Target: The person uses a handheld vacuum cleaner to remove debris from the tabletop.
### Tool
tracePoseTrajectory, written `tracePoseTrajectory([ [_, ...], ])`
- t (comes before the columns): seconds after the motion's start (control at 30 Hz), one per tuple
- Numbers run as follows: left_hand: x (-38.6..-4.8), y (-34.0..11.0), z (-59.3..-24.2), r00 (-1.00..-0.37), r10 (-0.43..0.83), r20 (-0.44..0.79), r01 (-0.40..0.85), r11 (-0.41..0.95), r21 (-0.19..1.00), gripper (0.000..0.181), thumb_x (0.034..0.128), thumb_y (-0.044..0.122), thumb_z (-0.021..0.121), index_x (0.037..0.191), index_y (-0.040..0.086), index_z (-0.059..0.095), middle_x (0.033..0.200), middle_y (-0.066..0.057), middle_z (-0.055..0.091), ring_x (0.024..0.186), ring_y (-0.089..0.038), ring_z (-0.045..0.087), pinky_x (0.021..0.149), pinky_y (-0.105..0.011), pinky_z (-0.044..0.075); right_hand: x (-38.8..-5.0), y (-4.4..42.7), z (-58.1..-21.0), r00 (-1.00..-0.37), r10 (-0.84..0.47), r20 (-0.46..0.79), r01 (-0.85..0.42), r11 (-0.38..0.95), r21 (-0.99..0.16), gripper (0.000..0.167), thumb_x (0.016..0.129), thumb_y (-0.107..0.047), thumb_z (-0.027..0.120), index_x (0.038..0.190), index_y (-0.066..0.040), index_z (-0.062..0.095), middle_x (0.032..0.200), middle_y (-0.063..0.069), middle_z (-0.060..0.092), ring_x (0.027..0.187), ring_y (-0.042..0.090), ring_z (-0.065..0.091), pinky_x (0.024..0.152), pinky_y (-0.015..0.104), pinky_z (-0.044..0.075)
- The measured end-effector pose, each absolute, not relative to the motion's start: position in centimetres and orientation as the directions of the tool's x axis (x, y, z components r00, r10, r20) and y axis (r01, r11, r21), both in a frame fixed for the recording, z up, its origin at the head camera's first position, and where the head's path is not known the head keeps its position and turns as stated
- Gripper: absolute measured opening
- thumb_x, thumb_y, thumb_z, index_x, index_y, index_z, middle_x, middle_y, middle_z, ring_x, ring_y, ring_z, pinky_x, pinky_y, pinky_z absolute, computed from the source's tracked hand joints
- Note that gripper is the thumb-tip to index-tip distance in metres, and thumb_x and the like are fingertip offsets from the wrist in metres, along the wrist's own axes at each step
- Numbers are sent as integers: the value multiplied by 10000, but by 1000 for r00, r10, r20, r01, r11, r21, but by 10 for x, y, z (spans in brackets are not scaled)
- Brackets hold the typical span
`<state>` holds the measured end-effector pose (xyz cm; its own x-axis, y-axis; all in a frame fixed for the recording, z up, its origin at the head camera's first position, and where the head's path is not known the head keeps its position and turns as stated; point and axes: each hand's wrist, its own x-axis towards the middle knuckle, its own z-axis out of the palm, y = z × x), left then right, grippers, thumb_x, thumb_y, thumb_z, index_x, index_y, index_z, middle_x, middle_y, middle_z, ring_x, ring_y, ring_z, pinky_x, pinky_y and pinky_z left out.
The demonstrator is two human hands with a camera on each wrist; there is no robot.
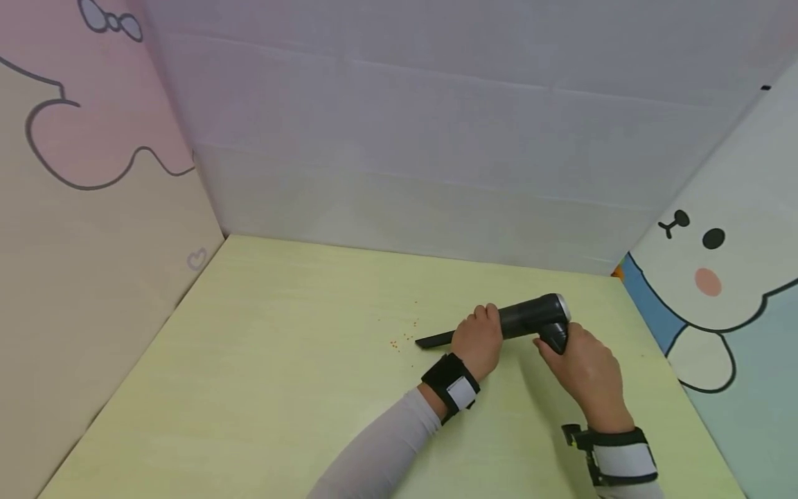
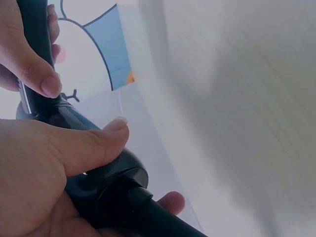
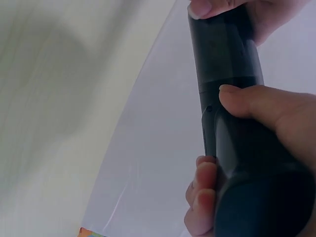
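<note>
A black handheld vacuum cleaner [image 1: 530, 317] with a long narrow nozzle is held above the table, its tip pointing left. My left hand [image 1: 479, 341] grips the front of the body, where the nozzle joins; the left wrist view shows the thumb [image 2: 98, 145] lying over it. Around the handle curls my right hand [image 1: 589, 374], and in the right wrist view the thumb [image 3: 256, 101] presses on the dark casing. Small orange bits [image 1: 395, 344] lie scattered on the table just left of the nozzle tip.
The pale yellow table [image 1: 249, 388] meets a white back wall [image 1: 399, 152]. Side panels with cartoon drawings stand on the left [image 1: 93, 263] and the right [image 1: 736, 277]. Each wrist wears a black strap with a white patch.
</note>
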<state>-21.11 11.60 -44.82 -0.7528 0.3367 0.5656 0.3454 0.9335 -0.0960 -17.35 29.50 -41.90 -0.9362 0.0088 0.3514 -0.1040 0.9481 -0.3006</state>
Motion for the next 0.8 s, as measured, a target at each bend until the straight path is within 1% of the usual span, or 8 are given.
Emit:
tracePoseTrajectory([
  [0.1,-216,118,-443,-752,352,557,366,926,-92,233,932,249,716,996,84,565,743,28,511,576,-67,540,503,-161,436,-176,296,-419,-929,32,368,-85,950,-299,482,856,-320,793,853,84,531,620,131,512,450,239,471,384,365,359],
  [0.37,-231,122,-444,-780,361,511,370,925,-89,250,940,253,703,1054,84,558,807,20,557,625,-70,568,565,-161,470,-185,296,-419,-926,61,373,-61,950,-306,490,857,-317,802,851,90,528,626,153,516,449,254,481,383,384,379],
  [0.5,-237,123,-444,-771,347,534,345,932,-109,259,936,263,710,1059,92,560,815,27,561,640,-68,580,616,-163,499,-190,294,-419,-924,72,377,-51,950,-308,491,864,-319,801,851,88,526,632,165,522,448,266,491,384,403,394],
  [0.67,-244,122,-444,-749,326,576,317,941,-119,253,933,272,720,1051,99,577,807,36,562,638,-67,588,639,-163,506,-198,291,-420,-931,92,354,-28,947,-321,503,872,-329,795,887,101,533,659,178,534,467,276,508,398,408,410],
  [0.8,-246,120,-442,-766,322,557,307,944,-122,251,938,276,715,1058,102,578,822,33,573,653,-70,598,664,-171,514,-203,289,-421,-941,100,324,-14,944,-330,509,887,-334,778,918,112,537,677,187,543,478,277,520,404,402,421],
])
